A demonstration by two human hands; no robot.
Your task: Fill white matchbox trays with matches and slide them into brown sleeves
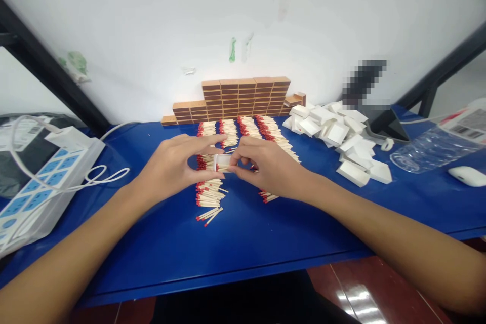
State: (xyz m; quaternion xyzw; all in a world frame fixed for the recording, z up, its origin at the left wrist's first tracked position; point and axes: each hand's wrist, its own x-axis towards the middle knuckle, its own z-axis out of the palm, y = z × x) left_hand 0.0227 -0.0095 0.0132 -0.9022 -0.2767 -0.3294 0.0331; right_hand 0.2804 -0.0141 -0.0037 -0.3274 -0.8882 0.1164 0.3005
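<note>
A small white matchbox tray [221,161] is held just above the table, with a few red-headed matches [223,167] in it. Around its left end, my left hand [172,162] grips the tray, thumb below and fingers above. The thumb and fingers of my right hand [261,164] pinch the matches at the tray's right side; the fingertips partly hide them. Beneath and behind both hands run several rows of loose matches [248,127], red heads to the left. A few stray matches [209,214] lie at the near end of the left row.
Closed brown matchboxes [246,96] are stacked against the wall. A heap of white empty trays [337,129] lies to the right, near a clear plastic bottle [433,144] and a white mouse [468,176]. On the left sits a power strip [49,182] with white cables.
</note>
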